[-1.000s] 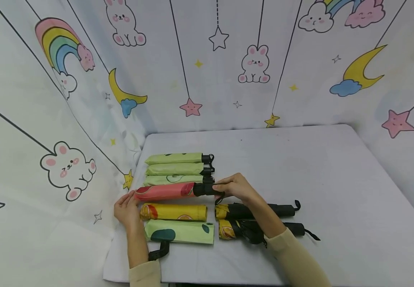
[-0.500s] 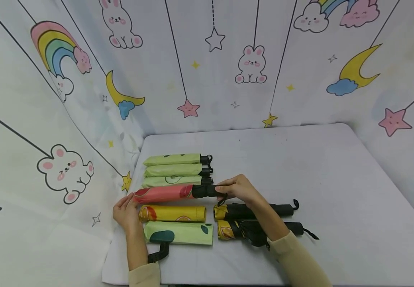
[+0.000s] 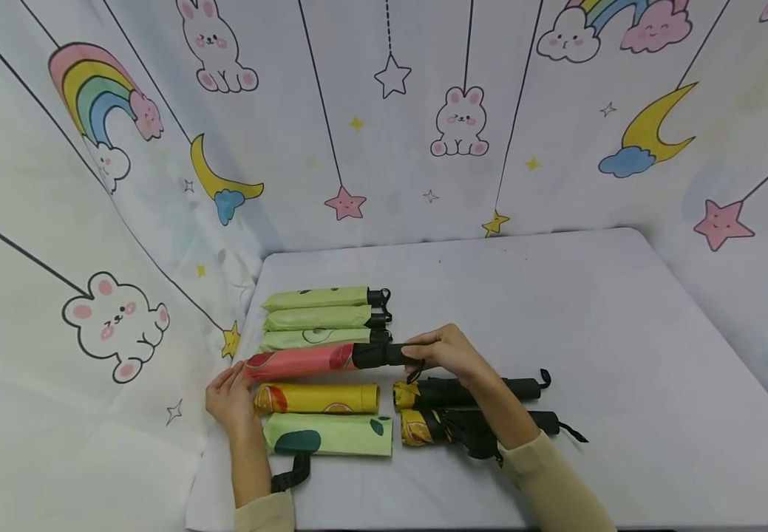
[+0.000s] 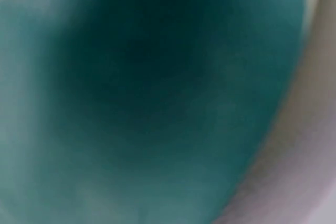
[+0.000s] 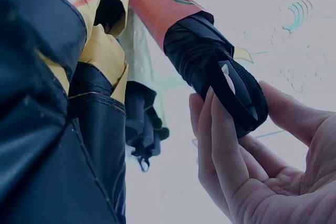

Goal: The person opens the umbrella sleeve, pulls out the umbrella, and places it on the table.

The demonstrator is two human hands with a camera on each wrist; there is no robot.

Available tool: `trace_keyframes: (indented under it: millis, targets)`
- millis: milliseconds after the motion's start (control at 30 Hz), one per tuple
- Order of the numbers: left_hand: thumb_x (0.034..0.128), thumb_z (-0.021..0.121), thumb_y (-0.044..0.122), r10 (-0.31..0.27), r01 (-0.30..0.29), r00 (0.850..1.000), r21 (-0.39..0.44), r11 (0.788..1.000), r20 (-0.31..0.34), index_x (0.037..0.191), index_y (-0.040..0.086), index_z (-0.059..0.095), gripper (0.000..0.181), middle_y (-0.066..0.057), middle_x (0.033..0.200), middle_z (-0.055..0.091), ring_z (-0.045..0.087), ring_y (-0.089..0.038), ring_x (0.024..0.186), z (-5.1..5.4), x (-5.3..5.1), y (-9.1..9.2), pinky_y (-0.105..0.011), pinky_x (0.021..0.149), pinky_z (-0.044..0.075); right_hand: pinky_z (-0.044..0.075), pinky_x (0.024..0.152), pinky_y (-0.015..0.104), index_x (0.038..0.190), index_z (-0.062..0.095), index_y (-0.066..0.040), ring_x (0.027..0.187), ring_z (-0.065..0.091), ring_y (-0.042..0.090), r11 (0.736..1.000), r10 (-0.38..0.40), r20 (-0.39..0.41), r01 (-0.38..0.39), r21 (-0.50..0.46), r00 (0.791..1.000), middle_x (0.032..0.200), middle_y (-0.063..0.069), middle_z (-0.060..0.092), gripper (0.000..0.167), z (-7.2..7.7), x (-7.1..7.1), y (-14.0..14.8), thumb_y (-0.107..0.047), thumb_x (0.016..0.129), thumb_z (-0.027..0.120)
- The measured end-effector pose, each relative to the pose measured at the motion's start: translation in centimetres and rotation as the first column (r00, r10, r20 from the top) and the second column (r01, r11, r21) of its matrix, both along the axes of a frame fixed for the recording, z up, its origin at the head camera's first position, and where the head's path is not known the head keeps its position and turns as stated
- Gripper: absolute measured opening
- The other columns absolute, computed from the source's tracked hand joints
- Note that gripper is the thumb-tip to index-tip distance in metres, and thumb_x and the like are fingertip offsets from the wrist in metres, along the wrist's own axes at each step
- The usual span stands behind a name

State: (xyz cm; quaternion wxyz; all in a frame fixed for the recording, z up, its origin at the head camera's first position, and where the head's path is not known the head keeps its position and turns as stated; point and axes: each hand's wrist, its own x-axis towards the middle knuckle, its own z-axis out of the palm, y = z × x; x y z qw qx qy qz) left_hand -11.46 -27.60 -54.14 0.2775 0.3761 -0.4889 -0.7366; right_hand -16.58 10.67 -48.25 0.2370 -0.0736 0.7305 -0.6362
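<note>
A folded red umbrella (image 3: 310, 360) lies across the head view, its sleeve in watermelon colours. My right hand (image 3: 446, 353) pinches its black handle between thumb and fingers; in the right wrist view a wrist strap (image 5: 247, 85) loops over the handle end. At the other tip my left hand (image 3: 230, 399) holds the sleeve with thumb and fingertips. Just in front is a yellow umbrella (image 3: 317, 397) with orange-slice prints. Right behind are several pale green umbrellas (image 3: 317, 319) with black handles. The left wrist view is a dark teal blur.
Nearest me is a green umbrella (image 3: 330, 434) with a hooked black handle (image 3: 293, 473). Beneath my right forearm lie two yellow-and-black umbrellas, one behind (image 3: 517, 389) and one in front (image 3: 546, 422). The white table (image 3: 556, 295) meets a printed curtain (image 3: 397, 170) at back and left.
The head view has shifted slightly, so everything sits a little further left. Both hands keep their hold on the red umbrella, which stays almost in place among the others.
</note>
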Motion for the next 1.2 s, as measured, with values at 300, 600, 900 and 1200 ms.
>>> trace_keyframes:
  millis: [300, 600, 900, 1200]
  targets:
    - [0.0922, 0.061, -0.019, -0.007, 0.007, 1.000, 0.011, 1.000, -0.009, 0.129, -0.001, 0.050, 0.042, -0.019, 0.128, 0.066, 0.071, -0.020, 0.109, -0.2, -0.1, -0.1, -0.020, 0.085, 0.060, 0.062, 0.091, 0.044, 0.125, 0.072, 0.006, 0.086, 0.078, 0.031, 1.000, 0.009, -0.034, -0.010, -0.004, 0.999, 0.102, 0.018, 0.078, 0.042, 0.3, 0.3, 0.8, -0.025, 0.097, 0.076]
    - [0.0930, 0.060, -0.018, -0.019, 0.019, 1.000, 0.008, 1.000, 0.003, 0.132, -0.002, 0.049, 0.044, -0.022, 0.135, 0.063, 0.069, -0.023, 0.117, -0.1, 0.0, -0.1, -0.021, 0.088, 0.059, 0.063, 0.088, 0.043, 0.126, 0.072, 0.006, 0.086, 0.078, 0.030, 1.000, 0.011, -0.046, -0.011, -0.006, 0.999, 0.094, 0.017, 0.078, 0.044, 0.3, 0.6, 1.8, -0.027, 0.097, 0.076]
    - [0.0938, 0.059, -0.017, -0.024, 0.024, 1.000, 0.005, 1.000, -0.003, 0.132, -0.002, 0.049, 0.043, -0.023, 0.136, 0.062, 0.069, -0.022, 0.117, 0.0, 0.0, -0.1, -0.021, 0.089, 0.059, 0.063, 0.088, 0.042, 0.123, 0.074, 0.004, 0.085, 0.078, 0.030, 1.000, -0.001, -0.059, 0.001, -0.004, 0.998, 0.094, 0.015, 0.079, 0.042, 0.4, 0.6, 2.6, -0.027, 0.096, 0.077]
    - [0.0924, 0.057, -0.020, -0.016, 0.016, 1.000, 0.005, 1.000, -0.006, 0.130, -0.002, 0.050, 0.042, -0.021, 0.132, 0.064, 0.070, -0.023, 0.116, 0.3, 0.0, 0.0, -0.023, 0.091, 0.059, 0.063, 0.088, 0.042, 0.123, 0.074, 0.003, 0.084, 0.078, 0.029, 1.000, -0.002, -0.079, 0.003, 0.012, 0.997, 0.094, 0.014, 0.079, 0.041, 0.6, 0.9, 3.5, -0.029, 0.097, 0.075]
